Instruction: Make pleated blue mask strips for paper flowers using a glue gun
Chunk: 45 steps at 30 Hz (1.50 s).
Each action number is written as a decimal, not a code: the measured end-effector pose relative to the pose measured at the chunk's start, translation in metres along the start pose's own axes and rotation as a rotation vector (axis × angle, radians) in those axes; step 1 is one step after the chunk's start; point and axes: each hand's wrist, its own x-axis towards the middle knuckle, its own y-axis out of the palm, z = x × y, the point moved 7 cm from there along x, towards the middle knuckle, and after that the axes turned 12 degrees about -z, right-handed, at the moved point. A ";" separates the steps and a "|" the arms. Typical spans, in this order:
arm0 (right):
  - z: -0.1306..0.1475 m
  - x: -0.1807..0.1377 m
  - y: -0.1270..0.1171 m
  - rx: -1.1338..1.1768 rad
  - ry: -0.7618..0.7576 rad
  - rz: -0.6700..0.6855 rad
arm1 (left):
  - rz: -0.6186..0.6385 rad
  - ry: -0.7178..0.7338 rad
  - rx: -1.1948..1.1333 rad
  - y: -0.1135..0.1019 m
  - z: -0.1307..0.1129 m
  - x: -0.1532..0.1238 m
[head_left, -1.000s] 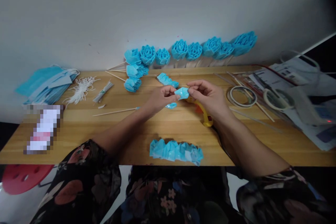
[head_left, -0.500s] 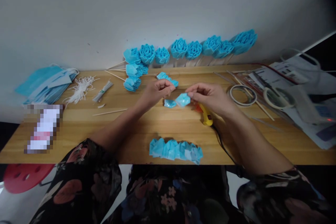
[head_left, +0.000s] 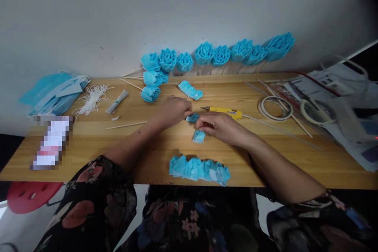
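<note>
My right hand [head_left: 217, 126] pinches a small folded blue piece of mask fabric [head_left: 199, 137], which hangs below the fingertips above the wooden table. My left hand [head_left: 177, 111] is closed, fingers curled; whatever they hold, if anything, is hidden. Between the hands is another small blue folded piece [head_left: 192, 117], partly covered. A yellow glue gun [head_left: 226, 111] lies just behind my right hand, its nozzle toward the left. Nearer the front edge lies a pleated blue strip [head_left: 199, 168], and a shorter pleated strip [head_left: 190, 90] is behind my left hand.
Several blue fabric roses [head_left: 204, 53] line the wall. To the left are blue masks [head_left: 56, 92], white ear loops [head_left: 94, 98], a bundle of ties [head_left: 117, 101], a stick [head_left: 126, 125] and a blurred phone [head_left: 51, 143]. Tape rolls [head_left: 276, 108] and papers [head_left: 351, 141] are at right.
My right hand has moved left and down, bringing the blue piece closer to me. The glue gun now lies across the table behind it. My left hand has shifted slightly down.
</note>
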 end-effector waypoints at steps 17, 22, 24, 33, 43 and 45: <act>-0.012 0.001 -0.035 -0.074 0.166 -0.341 | -0.331 -0.199 -0.504 -0.012 0.015 0.007; -0.016 -0.001 -0.059 0.041 0.210 -0.634 | -0.384 -0.254 -0.672 -0.016 0.014 0.007; -0.018 0.001 -0.054 0.140 0.206 -0.610 | -0.398 -0.259 -0.696 -0.019 0.010 0.006; -0.046 0.001 -0.072 0.334 0.304 -0.726 | -0.449 -0.321 -0.959 -0.020 0.024 0.008; -0.044 0.004 -0.053 0.279 0.288 -0.641 | -0.278 -0.289 -1.046 -0.007 0.008 0.009; -0.035 0.006 -0.048 0.257 0.232 -0.601 | -0.214 -0.292 -1.100 -0.001 0.002 0.009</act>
